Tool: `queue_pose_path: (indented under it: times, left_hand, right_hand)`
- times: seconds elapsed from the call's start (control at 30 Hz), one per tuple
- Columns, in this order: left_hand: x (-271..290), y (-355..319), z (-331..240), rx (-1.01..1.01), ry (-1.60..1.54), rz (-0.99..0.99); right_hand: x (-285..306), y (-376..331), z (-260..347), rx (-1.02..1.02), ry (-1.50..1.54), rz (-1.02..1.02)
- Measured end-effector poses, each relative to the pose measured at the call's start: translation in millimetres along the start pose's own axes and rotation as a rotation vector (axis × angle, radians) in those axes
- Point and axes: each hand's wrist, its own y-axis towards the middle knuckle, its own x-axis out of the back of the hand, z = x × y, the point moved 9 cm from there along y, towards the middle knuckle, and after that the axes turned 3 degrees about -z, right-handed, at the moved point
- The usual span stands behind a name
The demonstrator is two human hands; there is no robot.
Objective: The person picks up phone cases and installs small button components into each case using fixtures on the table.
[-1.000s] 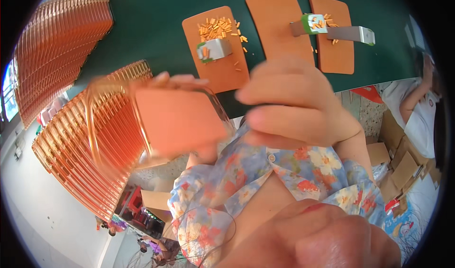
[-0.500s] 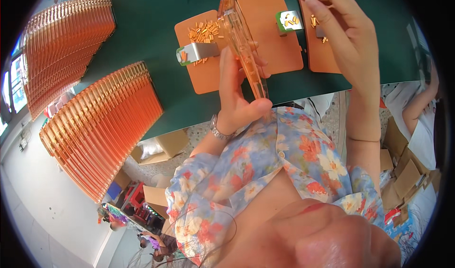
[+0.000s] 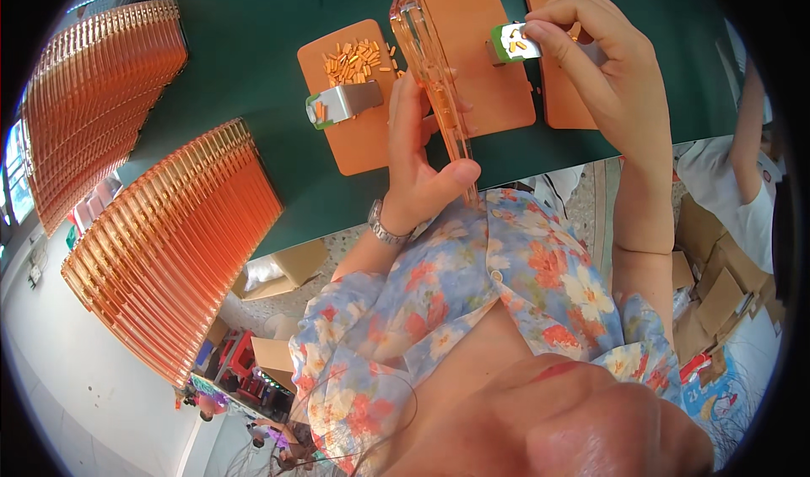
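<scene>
1. We hold a clear orange case [image 3: 434,80] on edge near the upper middle of the frame, and the grip of our left hand [image 3: 415,177] is clamped on it, thumb on the near side.
2. Our right hand [image 3: 606,72], upper right, has thumb and forefinger bent close together at the edge of a green-rimmed white pad [image 3: 513,42] with small orange bits on it; we cannot tell whether this grip pinches anything.
3. The case stands in front of the left edge of the middle board [image 3: 481,97], and our right hand covers much of the right board [image 3: 561,97].
4. On the left board [image 3: 359,152], a pile [image 3: 353,62] of orange bits lies above a bent metal strip [image 3: 353,99], whose green-rimmed end reaches past the board's left edge.
5. All three boards lie on the dark green surface [image 3: 245,46].
6. Two ranks of orange cases fill the left of the frame: an upper rank [image 3: 105,97] and a lower rank [image 3: 181,241], well apart from our hands.
7. Cartons [image 3: 717,308] sit at the lower right, below another person's arm [image 3: 748,156] at the right edge.
</scene>
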Motion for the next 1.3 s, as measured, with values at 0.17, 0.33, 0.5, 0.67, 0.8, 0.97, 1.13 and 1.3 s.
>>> queue_pose_path:
  times: [0.17, 0.33, 0.5, 0.67, 0.8, 0.97, 1.13, 1.3]
  left_hand:
    - [-6, 3, 5, -0.014, 0.018, 0.043]
    - [-9, 7, 6, -0.022, 0.023, 0.042]
    - [-6, 2, 7, -0.019, 0.008, -0.008]
    - [-4, -2, 17, 0.056, -0.105, 0.036]
    - [-2, -6, 16, 0.086, -0.114, 0.05]
    - [-10, -3, 17, 0.154, -0.072, 0.106]
    - [-27, -3, 23, 0.256, -0.095, 0.132]
    - [-31, -3, 26, 0.322, -0.123, 0.119]
  right_hand:
    - [7, 1, 7, 0.007, -0.03, -0.043]
    - [9, 24, 14, -0.213, 0.226, 0.164]
    - [-15, 40, 22, 0.282, 0.121, 0.335]
    - [-20, 41, 17, 0.167, 0.147, 0.405]
    - [-26, 34, 17, 0.102, 0.154, 0.392]
    - [-17, 28, 34, 0.198, 0.046, 0.214]
    - [-18, 29, 9, -0.101, 0.305, 0.21]
    - [-20, 39, 24, -0.14, 0.198, 0.303]
